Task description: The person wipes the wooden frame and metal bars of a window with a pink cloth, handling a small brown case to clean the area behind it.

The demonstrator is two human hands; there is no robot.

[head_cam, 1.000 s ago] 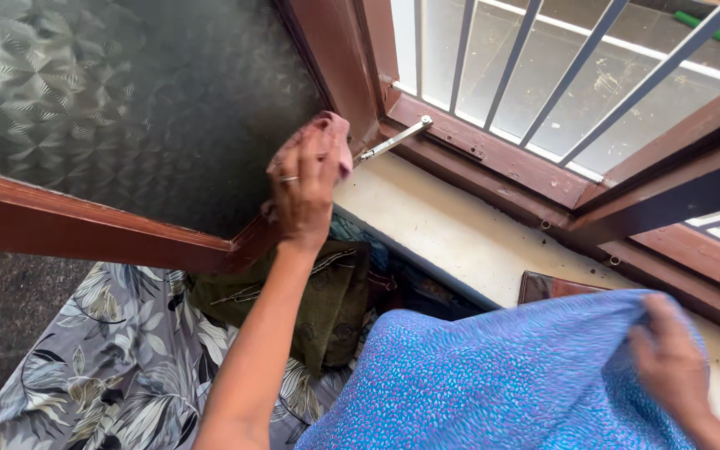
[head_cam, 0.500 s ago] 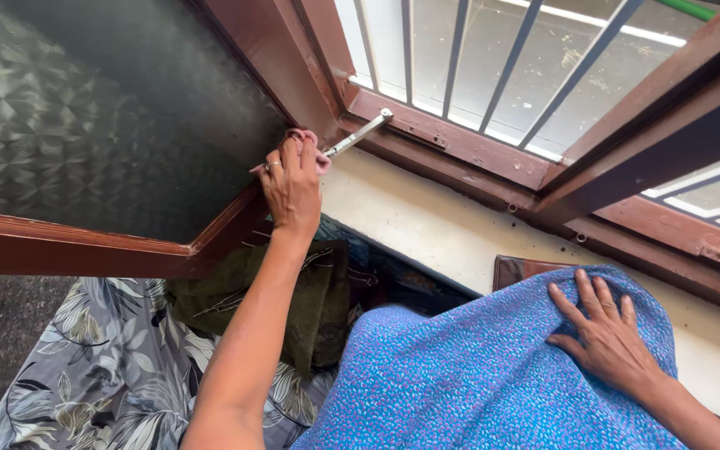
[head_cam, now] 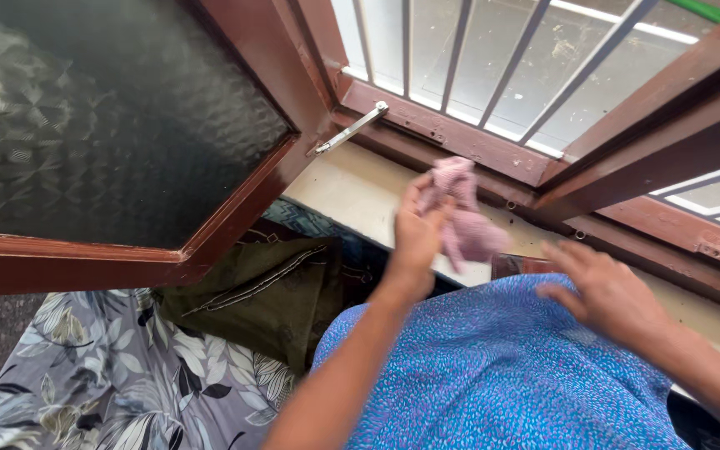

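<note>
Pink cloth [head_cam: 462,218] hangs from raised left hand [head_cam: 417,232] above sill [head_cam: 358,188].

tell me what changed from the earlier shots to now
The left hand left the corner of the open window frame and swung right, over the sill, with the pink cloth held in it throughout. The right hand lifted off the blue fabric toward the cloth. The metal stay and green cloth stayed put.

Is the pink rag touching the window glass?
No, the left hand holds the rag up over the sill, well clear of the glass.
</note>
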